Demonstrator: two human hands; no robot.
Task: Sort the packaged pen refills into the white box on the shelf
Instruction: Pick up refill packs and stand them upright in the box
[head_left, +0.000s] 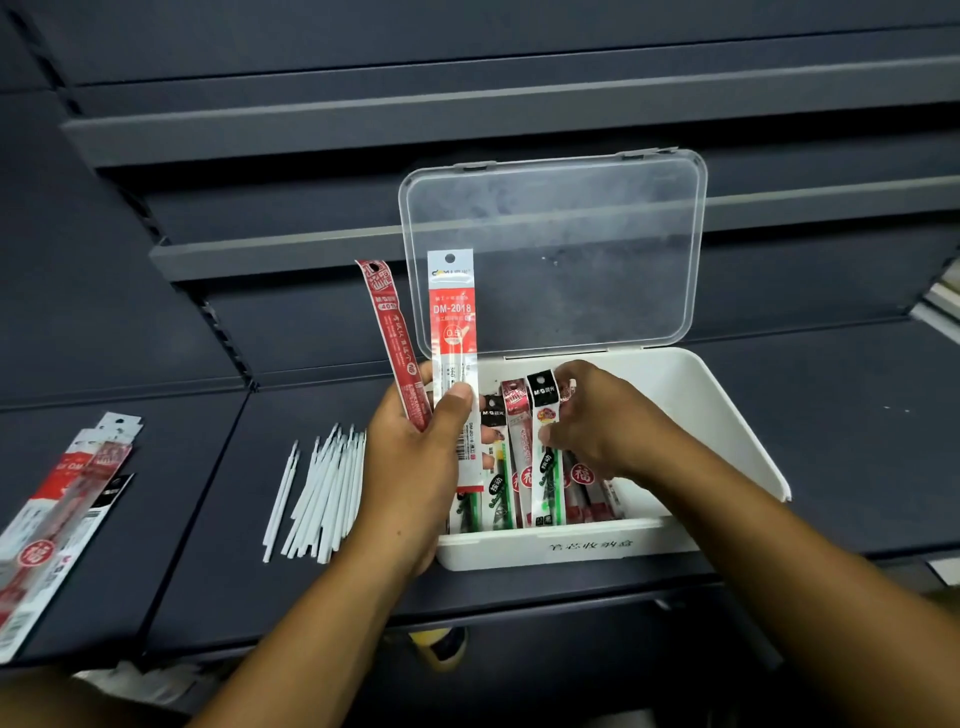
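Far left: pile of flat red, white and black packaged refills (62, 514), lying on the dark grey shelf (208, 571)
Next over: bare white refill sticks (322, 493), fanned out
Left hand (415, 457): gripping a dark red packet (392, 338) and a red-and-white DM-2018 packet (453, 322) upright, thumb clamped on
White plastic box (571, 551): clear hinged lid (556, 249) up, packs lined up inside
Right hand (597, 426): inside the box, pinching a black-topped green pack (545, 441)

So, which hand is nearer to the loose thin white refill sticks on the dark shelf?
Left. The left hand, holding two red packets, is just right of the white sticks. The right hand is farther right, over the white plastic box, pinching a black-topped packet.
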